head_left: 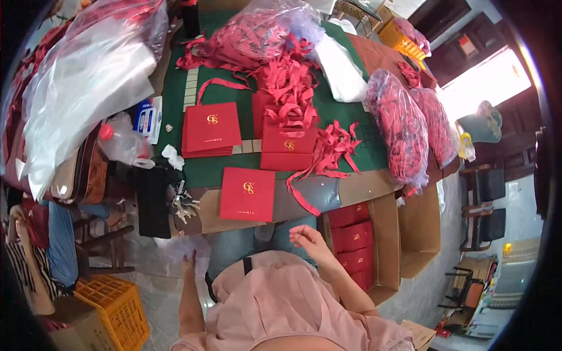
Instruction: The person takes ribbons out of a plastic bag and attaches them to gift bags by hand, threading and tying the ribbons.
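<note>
Red paper bag [247,194] flat at table edge, upright; right hand [304,238] empty below.

Red bags [247,194] with gold emblems, green table mat [175,99], orange crate [114,309].

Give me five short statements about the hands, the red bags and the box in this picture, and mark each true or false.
1. The right hand holds a red bag. False: it is empty, fingers loosely curled, below the table edge.
2. A single flat red bag lies at the near table edge. True.
3. The cardboard box beside the table is empty. False: red bags are stacked inside it.
4. The left hand is down low, off the table. True.
5. The crate on the floor is blue. False: it is orange-yellow.
</note>
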`<act>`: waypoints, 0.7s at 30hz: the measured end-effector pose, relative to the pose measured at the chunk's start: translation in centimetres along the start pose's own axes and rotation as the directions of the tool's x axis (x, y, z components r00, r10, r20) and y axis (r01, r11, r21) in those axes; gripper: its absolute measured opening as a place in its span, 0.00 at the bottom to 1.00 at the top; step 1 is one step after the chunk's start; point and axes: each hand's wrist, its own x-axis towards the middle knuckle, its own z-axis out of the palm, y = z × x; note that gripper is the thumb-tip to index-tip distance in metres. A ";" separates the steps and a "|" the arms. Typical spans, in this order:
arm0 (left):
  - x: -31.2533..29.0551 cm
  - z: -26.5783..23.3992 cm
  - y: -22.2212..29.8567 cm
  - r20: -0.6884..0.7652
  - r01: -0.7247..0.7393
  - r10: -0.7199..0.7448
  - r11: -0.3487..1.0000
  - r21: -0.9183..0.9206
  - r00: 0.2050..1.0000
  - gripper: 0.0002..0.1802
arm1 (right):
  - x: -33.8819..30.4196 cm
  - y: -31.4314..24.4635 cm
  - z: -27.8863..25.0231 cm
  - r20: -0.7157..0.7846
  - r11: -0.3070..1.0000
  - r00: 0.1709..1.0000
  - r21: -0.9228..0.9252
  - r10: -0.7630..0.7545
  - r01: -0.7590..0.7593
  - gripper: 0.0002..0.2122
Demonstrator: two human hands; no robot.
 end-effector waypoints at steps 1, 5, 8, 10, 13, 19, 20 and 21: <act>0.4 0.7 -0.2 0.016 0.042 -0.043 0.997 0.067 0.999 0.48 | 0.1 -0.1 -0.1 -0.005 1.000 1.000 -0.012 -0.014 0.014 0.07; 3.5 2.6 -1.2 0.056 -0.066 0.059 0.990 0.121 0.997 0.46 | 0.8 -0.6 -0.5 -0.117 0.960 0.965 -0.181 -0.236 0.213 0.07; 3.8 1.8 -1.8 -0.040 -0.162 0.164 0.986 0.048 0.986 0.35 | 2.0 -2.7 -0.1 -0.199 0.740 0.825 -0.583 -0.529 0.334 0.10; 2.4 -0.1 -1.9 -0.065 -0.228 0.229 0.973 0.028 0.971 0.28 | 3.5 -3.3 -0.3 -0.182 0.604 0.767 -0.734 -0.616 0.311 0.14; -4.2 -2.7 2.6 0.165 -0.312 0.373 0.899 -0.306 0.913 0.13 | 5.7 -4.1 -0.5 -0.160 0.498 0.729 -0.823 -0.665 0.273 0.17; -18.3 -6.9 17.9 0.012 -0.668 0.681 0.722 -0.180 0.732 0.05 | 10.5 -4.2 -3.8 -0.151 0.447 0.708 -0.858 -0.690 0.252 0.09; -19.7 -7.0 20.3 0.001 -0.767 0.772 0.631 -0.112 0.635 0.05 | 11.3 -4.5 -4.5 -0.197 0.464 0.688 -0.857 -0.698 0.225 0.05; -21.0 -6.8 22.8 -0.005 -0.849 0.850 0.526 -0.044 0.527 0.04 | 12.0 -4.6 -5.5 -0.207 0.453 0.656 -0.861 -0.726 0.230 0.05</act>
